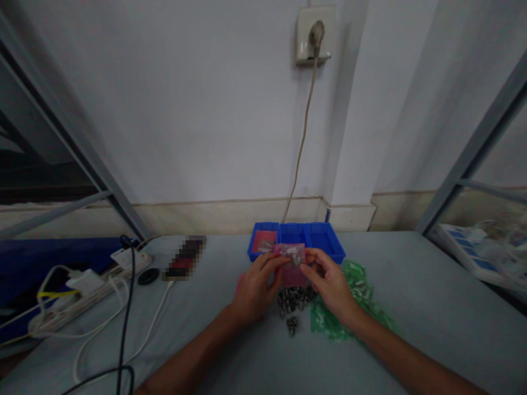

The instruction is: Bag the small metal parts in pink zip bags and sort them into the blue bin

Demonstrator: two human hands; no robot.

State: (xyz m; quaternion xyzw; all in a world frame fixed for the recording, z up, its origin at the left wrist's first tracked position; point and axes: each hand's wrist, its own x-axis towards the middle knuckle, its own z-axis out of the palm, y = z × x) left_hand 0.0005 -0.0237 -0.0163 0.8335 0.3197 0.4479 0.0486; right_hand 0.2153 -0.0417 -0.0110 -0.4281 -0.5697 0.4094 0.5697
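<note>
Two bare hands are above a grey table [206, 307], and both are gripping one small, pink, translucent plastic bag [291, 253] with some small pieces inside. The left hand [257, 286] pinches the bag's left side with bent fingers, and the right hand [330, 281] pinches its right side between thumb and fingers. The bag is in front of three blue, rectangular plastic compartments [324, 237] in one row; the leftmost contains at least one pink packet [264, 241]. Below the hands there is one heap of small, shiny metal pieces [293, 300], too many to count, and nearer to the person one small cluster of similar pieces [292, 326]. Beside the right hand lies one pile of green, translucent plastic packaging [364, 291]; its number of bags I cannot tell. On the left are one black round disc [148, 276], one blurred dark flat object [185, 258] and one long white power strip [99, 297].
</note>
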